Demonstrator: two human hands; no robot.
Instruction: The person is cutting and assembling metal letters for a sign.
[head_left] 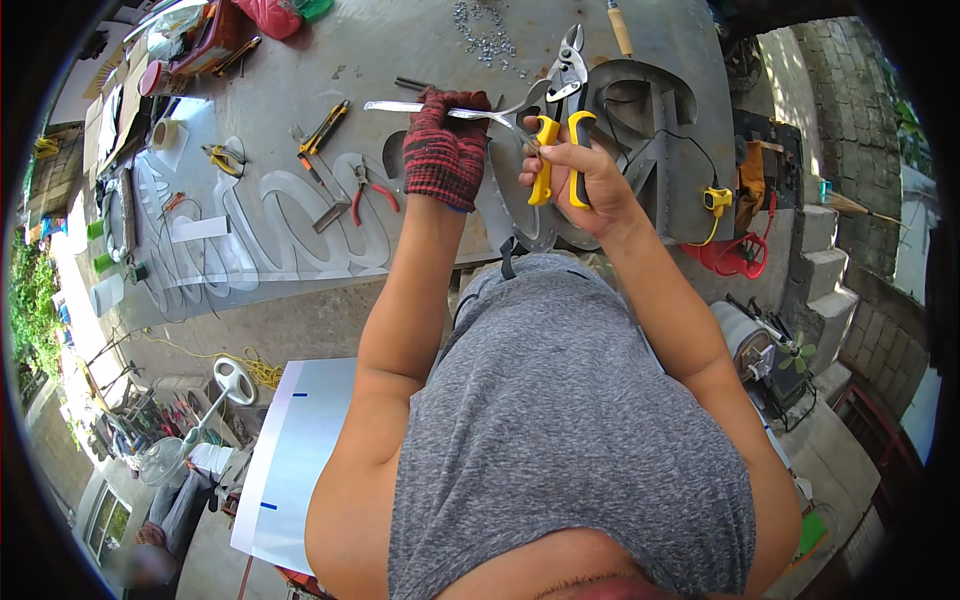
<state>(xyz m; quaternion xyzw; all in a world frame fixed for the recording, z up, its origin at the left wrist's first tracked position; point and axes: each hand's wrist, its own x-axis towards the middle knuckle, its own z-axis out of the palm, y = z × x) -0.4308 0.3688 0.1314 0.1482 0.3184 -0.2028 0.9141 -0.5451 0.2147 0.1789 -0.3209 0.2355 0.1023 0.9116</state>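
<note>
My left hand point(445, 150), in a red-and-black knit glove, grips a narrow shiny metal strip point(395, 106) that runs out leftward and bends on the right toward the snips. Yellow-and-black metal snips point(566, 75) are in my bare right hand point(585, 180), fingers round the handles and blades pointing away from me. The strip's bent end lies near or behind the snips; contact is unclear. Beneath my hands, curved metal letter shapes point(645, 90) rest on the grey work table point(400, 40). Red-handled pliers point(370, 195) lie to the left of my gloved hand.
Yellow-handled tools point(318, 135), clear cut-out lettering point(230, 250) and small metal bits point(490, 40) lie on the table. A yellow corded tool point(716, 200) sits at right above a red reel point(730, 258). A white panel point(285, 450) and a fan point(165, 460) stand below left; steps point(830, 300) are at right.
</note>
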